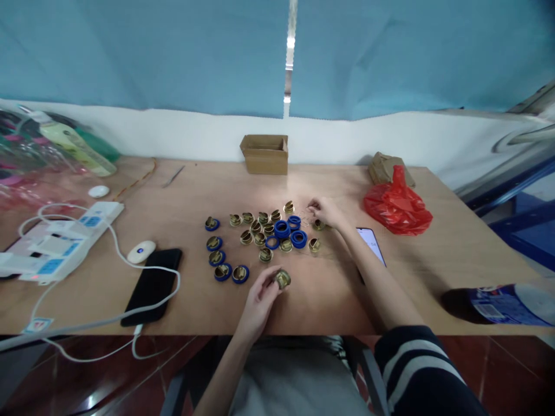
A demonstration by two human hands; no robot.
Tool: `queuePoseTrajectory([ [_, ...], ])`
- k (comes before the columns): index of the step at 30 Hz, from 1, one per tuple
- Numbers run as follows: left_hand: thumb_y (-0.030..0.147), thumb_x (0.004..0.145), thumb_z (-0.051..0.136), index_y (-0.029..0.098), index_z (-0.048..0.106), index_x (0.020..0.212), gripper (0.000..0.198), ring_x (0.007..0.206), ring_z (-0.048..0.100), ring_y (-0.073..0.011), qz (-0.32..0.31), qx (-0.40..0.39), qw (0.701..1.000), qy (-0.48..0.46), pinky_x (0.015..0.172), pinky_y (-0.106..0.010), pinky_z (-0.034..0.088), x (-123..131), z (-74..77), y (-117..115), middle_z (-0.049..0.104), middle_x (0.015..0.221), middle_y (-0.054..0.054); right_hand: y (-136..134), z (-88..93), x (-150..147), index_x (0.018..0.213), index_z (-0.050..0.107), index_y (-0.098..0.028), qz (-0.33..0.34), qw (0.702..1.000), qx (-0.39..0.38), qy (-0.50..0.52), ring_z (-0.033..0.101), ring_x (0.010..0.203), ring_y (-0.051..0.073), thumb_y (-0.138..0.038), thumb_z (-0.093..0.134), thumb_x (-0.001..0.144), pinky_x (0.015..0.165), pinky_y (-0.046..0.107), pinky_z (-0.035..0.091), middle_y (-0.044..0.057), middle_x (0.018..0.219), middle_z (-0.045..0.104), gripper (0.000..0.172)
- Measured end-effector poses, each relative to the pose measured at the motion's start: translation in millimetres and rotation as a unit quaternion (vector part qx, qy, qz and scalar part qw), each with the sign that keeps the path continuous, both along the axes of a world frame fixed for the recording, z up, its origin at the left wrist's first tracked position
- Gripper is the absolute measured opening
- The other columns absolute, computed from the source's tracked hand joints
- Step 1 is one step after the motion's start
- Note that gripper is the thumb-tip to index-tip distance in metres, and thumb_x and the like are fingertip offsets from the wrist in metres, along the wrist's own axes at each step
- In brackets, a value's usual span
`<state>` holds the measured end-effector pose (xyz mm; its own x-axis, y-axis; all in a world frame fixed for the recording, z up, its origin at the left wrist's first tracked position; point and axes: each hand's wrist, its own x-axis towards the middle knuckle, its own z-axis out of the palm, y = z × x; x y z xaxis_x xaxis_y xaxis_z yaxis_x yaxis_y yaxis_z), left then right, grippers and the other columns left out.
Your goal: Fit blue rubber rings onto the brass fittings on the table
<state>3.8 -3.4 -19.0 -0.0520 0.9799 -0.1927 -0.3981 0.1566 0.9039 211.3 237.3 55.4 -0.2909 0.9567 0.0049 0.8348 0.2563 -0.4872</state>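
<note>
My left hand [261, 296], near the front of the table, is closed on a round brass-coloured part [282, 279] with a raised piece across its face. Farther back, my right hand [325, 211] has its fingertips pinched together over some thin, fine pieces [306, 217] on the table; what the fingers hold is too small to make out. Another brass-coloured part [318, 225] lies just under this hand. Between the hands sit several loose brass-coloured parts [259, 239] and a cluster of blue rings [299, 238]. To the left, several brass-coloured parts are seated in blue rings [222, 272].
An open cardboard box [266, 162] stands at the back. On the right are a red plastic bag [398, 205], a phone with a lit screen [372, 245] and a lying bottle [498, 304]. A black phone [152, 286], cables and a power strip [65, 248] occupy the left.
</note>
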Motion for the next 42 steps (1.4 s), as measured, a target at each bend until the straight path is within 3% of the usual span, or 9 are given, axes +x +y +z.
queuePoseTrajectory([
  [7,0.040,0.081,0.080,0.022,0.073,0.119,0.043,0.111,0.069,-0.0251,-0.002,-0.001,1.000,-0.014,0.095,-0.038,0.059,-1,1.3,0,0.072,0.122,-0.011,6,-13.6,-2,0.084,0.075,-0.015,-0.006,1.000,0.005,-0.001,0.068,0.074,0.019,-0.006,0.065,0.085,0.069,0.025,0.048,0.009,0.083,0.078,0.014],
  [14,0.039,0.084,0.079,0.023,0.072,0.121,0.041,0.109,0.069,-0.0224,-0.016,0.002,1.000,-0.024,0.093,-0.034,0.059,-2,-3.1,-1,0.072,0.121,-0.010,3,-13.3,-4,0.083,0.076,-0.014,-0.022,1.000,0.003,0.013,0.070,0.074,0.021,-0.007,0.064,0.085,0.072,0.029,0.050,0.011,0.081,0.078,0.014],
  [21,0.040,0.081,0.081,0.021,0.070,0.120,0.044,0.104,0.073,-0.0225,-0.015,-0.005,0.999,-0.030,0.095,-0.037,0.060,0,1.0,0,0.073,0.116,-0.010,-13,10.1,-10,0.089,0.071,-0.013,-0.022,0.998,0.028,0.053,0.069,0.076,0.021,-0.008,0.056,0.091,0.074,0.029,0.048,0.011,0.083,0.077,0.017],
  [26,0.036,0.080,0.083,0.019,0.069,0.113,0.039,0.105,0.075,-0.0250,-0.023,-0.005,0.998,-0.055,0.091,-0.037,0.062,1,8.7,-1,0.076,0.115,-0.012,-56,33.2,-15,0.087,0.067,-0.016,0.061,0.992,0.032,0.105,0.064,0.069,0.016,-0.014,0.057,0.094,0.066,0.025,0.043,0.005,0.079,0.073,0.013],
  [29,0.036,0.085,0.079,0.020,0.069,0.113,0.034,0.108,0.075,-0.0260,-0.034,0.001,0.997,-0.074,0.093,-0.037,0.061,0,11.2,-3,0.075,0.123,-0.013,-93,43.2,-17,0.085,0.065,-0.018,0.139,0.976,0.041,0.165,0.058,0.065,0.014,-0.023,0.063,0.094,0.065,0.026,0.041,0.001,0.075,0.068,0.010],
  [32,0.038,0.088,0.075,0.022,0.070,0.118,0.035,0.114,0.073,-0.0277,-0.032,0.016,0.994,-0.102,0.098,-0.040,0.060,-1,13.4,-2,0.071,0.131,-0.013,-129,48.0,-20,0.082,0.065,-0.020,0.150,0.964,0.004,0.219,0.056,0.068,0.014,-0.027,0.062,0.096,0.064,0.026,0.040,0.000,0.074,0.064,0.016],
  [36,0.038,0.085,0.079,0.025,0.072,0.120,0.038,0.113,0.073,-0.0277,-0.006,0.018,0.992,-0.129,0.103,-0.045,0.057,-2,14.1,-2,0.073,0.126,-0.010,-167,41.0,-23,0.078,0.067,-0.020,0.080,0.940,-0.034,0.331,0.056,0.076,0.016,-0.037,0.066,0.094,0.061,0.027,0.040,0.003,0.085,0.062,0.023],
  [38,0.038,0.083,0.081,0.025,0.073,0.120,0.039,0.110,0.074,-0.0268,0.003,0.016,0.991,-0.130,0.105,-0.046,0.056,-2,12.4,-2,0.076,0.117,-0.008,-181,31.5,-26,0.079,0.067,-0.021,0.019,0.919,-0.071,0.388,0.048,0.064,0.013,-0.042,0.069,0.091,0.056,0.026,0.036,-0.001,0.073,0.054,0.024],
  [42,0.041,0.083,0.080,0.023,0.073,0.122,0.043,0.114,0.071,-0.0282,-0.002,0.008,0.996,-0.084,0.102,-0.044,0.057,-3,5.4,-4,0.075,0.121,-0.010,-201,6.5,-34,0.082,0.061,-0.022,-0.028,0.828,-0.257,0.498,0.029,0.043,0.008,-0.050,0.068,0.091,0.042,0.023,0.021,-0.010,0.053,0.039,0.031],
])
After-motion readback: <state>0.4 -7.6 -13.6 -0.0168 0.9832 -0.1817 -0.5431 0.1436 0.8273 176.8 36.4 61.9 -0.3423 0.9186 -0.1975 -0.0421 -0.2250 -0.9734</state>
